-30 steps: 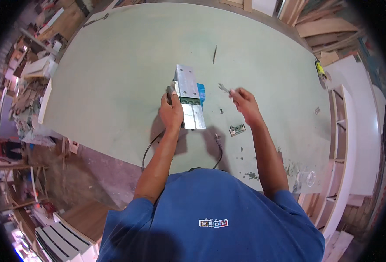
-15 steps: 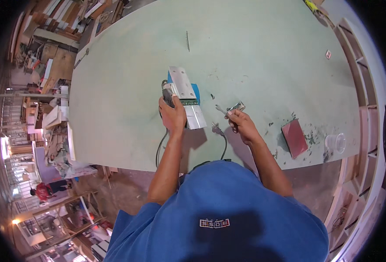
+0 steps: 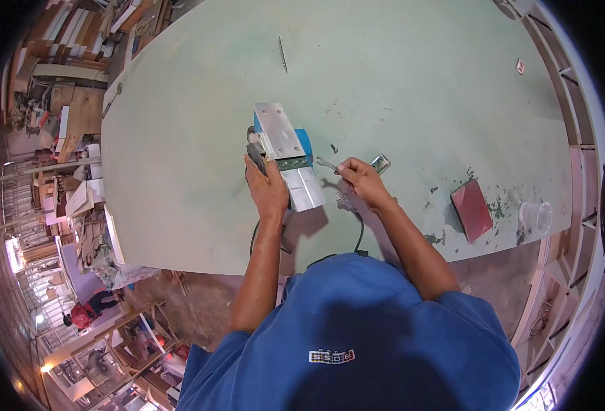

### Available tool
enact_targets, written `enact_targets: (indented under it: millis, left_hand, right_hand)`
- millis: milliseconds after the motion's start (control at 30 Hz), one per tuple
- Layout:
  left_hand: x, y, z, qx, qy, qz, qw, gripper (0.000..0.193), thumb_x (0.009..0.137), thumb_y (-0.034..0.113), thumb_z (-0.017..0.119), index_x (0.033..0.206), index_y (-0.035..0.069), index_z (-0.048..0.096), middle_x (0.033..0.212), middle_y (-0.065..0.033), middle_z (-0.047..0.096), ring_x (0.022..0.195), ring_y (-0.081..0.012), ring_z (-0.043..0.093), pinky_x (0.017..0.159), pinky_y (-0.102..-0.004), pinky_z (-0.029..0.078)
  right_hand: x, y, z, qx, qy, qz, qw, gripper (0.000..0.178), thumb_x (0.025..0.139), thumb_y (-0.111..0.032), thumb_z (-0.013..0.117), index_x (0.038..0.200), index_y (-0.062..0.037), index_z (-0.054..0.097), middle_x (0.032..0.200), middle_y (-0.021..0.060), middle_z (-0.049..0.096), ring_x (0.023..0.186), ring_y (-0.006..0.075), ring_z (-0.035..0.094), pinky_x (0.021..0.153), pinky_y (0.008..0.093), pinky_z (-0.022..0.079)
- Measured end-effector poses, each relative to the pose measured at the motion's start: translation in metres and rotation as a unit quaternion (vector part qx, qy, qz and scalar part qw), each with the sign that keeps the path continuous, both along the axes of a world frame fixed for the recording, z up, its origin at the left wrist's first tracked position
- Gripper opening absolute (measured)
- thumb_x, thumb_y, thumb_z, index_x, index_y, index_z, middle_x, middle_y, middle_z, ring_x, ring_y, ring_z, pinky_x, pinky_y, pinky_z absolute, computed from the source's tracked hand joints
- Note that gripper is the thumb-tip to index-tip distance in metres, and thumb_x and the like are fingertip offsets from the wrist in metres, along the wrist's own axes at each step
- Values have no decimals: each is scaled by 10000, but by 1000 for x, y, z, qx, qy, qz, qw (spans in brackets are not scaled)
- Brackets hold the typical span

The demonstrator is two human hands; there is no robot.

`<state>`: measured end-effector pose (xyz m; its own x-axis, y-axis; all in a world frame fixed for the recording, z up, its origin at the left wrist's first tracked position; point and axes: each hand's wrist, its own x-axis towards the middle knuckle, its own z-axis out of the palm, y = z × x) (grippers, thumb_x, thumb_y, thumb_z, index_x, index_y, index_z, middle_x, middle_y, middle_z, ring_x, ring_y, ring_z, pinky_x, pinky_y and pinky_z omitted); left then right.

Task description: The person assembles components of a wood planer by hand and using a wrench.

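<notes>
An electric hand planer, blue with a silver metal sole, lies upside down on the table. My left hand is closed round its dark handle side and steadies it. Between the sole's two plates the cutter drum shows, with small bolts along it. In my right hand is a small open-end wrench, pinched between thumb and fingers. Its jaw points at the drum's right end and stays slightly apart from it. Just beyond that hand lies a small shiny metal part. A dark bolt rests near the wrench.
The planer's plug and cord lie close to my right wrist. A reddish block sits amid dark crumbs, beside a clear plastic cup. Farther off are a thin metal strip and another wrench by the left edge.
My right hand has moved left with the wrench, bringing it close to the cutter drum. The shiny metal part now lies apart from that hand. My left hand keeps hold of the planer.
</notes>
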<state>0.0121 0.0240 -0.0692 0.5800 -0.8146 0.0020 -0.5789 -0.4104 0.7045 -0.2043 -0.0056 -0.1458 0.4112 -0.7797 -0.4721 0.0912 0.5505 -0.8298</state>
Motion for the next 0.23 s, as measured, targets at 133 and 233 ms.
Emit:
enact_targets:
  millis: [133,233]
  left_hand:
    - [-2,-2,5,-7,-16,-2,1000,727,1032,360,471,1521,-145,283,1492,-385,393,1394,-494,404,1182,-484,316]
    - [0,0,3,-1,-19,1,1000,724,1037,360,468,1529,-135,276,1495,-384,392,1393,-497,404,1181,-484,318]
  right_hand:
    - [14,-16,-16,-41,8,9,999,192,989,-258,684,925,-76,684,724,-57,547,667,43,444,603,240,356]
    - [18,-26,-23,-41,-17,75,996,212,996,-270,675,921,-73,690,761,-54,581,686,54,475,616,243,377]
